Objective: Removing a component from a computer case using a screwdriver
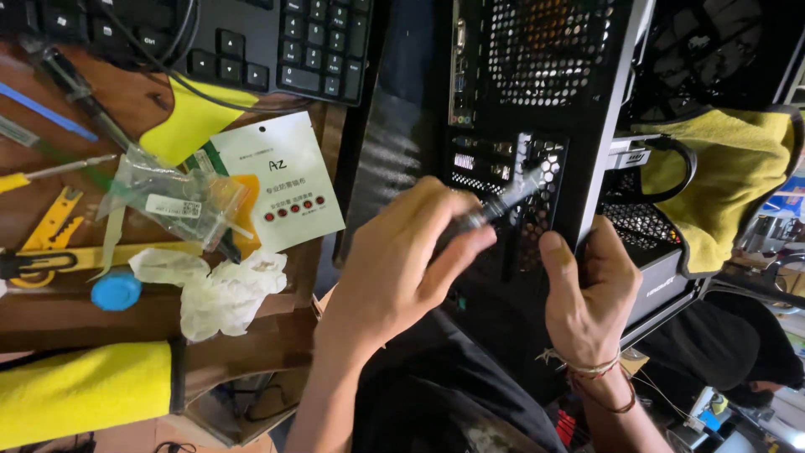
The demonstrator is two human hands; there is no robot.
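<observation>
Pinching a slim screwdriver with a dark handle and pale shaft [495, 205] in the left hand [402, 260], tip against the perforated rear panel of a black metal computer case [537, 101]. Right hand [587, 289] wrapped closed around the case's rear edge, fingertips hidden behind it. Screwdriver blurred, tip hard to make out. Crumpled white glove [222, 294] lying on the brown wooden surface [50, 323] alongside.

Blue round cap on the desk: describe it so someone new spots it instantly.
Start at the brown wooden desk left of the black computer case. Near its front edge, just above the yellow cloth roll, sits the small blue round plastic cap, beside the crumpled white glove. It is the only blue disc-shaped thing among yellow tools.
</observation>
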